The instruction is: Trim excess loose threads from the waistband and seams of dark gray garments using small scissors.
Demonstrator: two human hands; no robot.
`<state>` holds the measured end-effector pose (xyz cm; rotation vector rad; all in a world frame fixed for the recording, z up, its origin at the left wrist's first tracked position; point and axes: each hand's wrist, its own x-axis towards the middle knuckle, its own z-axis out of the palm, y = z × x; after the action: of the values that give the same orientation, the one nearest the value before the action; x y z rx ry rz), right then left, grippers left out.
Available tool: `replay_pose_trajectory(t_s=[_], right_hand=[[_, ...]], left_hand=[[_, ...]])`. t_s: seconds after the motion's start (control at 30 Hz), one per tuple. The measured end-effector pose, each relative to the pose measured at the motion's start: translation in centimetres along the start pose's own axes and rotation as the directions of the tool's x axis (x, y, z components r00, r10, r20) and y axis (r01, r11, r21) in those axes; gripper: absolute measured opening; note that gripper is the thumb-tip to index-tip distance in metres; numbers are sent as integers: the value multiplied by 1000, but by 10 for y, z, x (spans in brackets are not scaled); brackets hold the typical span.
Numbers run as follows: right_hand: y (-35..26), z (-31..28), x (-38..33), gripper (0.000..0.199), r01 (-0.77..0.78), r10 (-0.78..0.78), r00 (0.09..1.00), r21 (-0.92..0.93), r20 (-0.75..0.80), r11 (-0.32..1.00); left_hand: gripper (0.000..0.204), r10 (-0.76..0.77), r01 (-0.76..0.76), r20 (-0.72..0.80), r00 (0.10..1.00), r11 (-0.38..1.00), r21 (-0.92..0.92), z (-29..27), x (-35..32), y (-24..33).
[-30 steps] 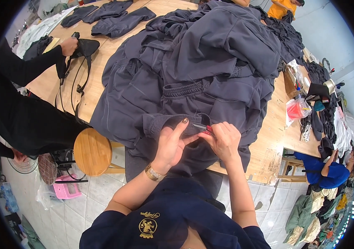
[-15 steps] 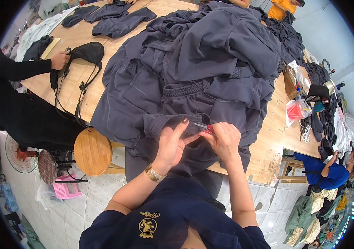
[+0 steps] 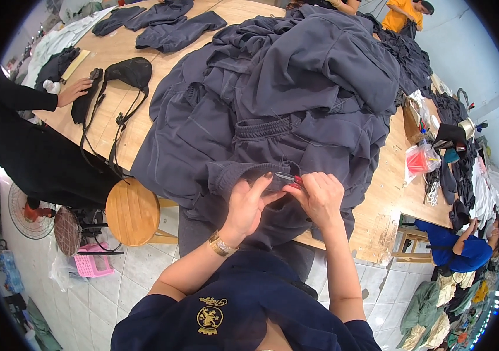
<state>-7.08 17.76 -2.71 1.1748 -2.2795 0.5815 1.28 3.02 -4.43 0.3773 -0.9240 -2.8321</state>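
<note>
Just below the centre of the frame, both hands meet on the near edge of a dark grey garment that lies heaped over the wooden table. The left hand pinches a fold of the garment's hem, thumb and fingers closed on the cloth. The right hand is curled shut around a small thread snipper with a red handle. The snipper's long axis runs nearly level across the picture, its tip pointing toward frame left, straight at the left hand's fingertips. So the pinched cloth lies just to the left of the blades, touching or nearly so; I cannot tell whether the blades are open. The right hand carries the tool, while the left is nearer the fold. At the upper left another person's hand rests beside a black bag.
</note>
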Motion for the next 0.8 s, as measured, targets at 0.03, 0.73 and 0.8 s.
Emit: replay_pose_trajectory(t_s=[0.03, 0.73, 0.8], right_hand=[[-1, -1, 1, 39, -11, 11, 1000, 3, 22, 1000], [-13, 6, -4, 16, -523, 584, 804, 596, 110, 609], [-16, 6, 0, 12, -506, 547, 831, 545, 102, 668]], left_hand=[[15, -2, 2, -13, 1000, 1000, 1, 0, 0, 0], [12, -144, 141, 17, 989, 925, -354, -6, 13, 13], [13, -150, 145, 15, 989, 919, -367, -12, 14, 14]])
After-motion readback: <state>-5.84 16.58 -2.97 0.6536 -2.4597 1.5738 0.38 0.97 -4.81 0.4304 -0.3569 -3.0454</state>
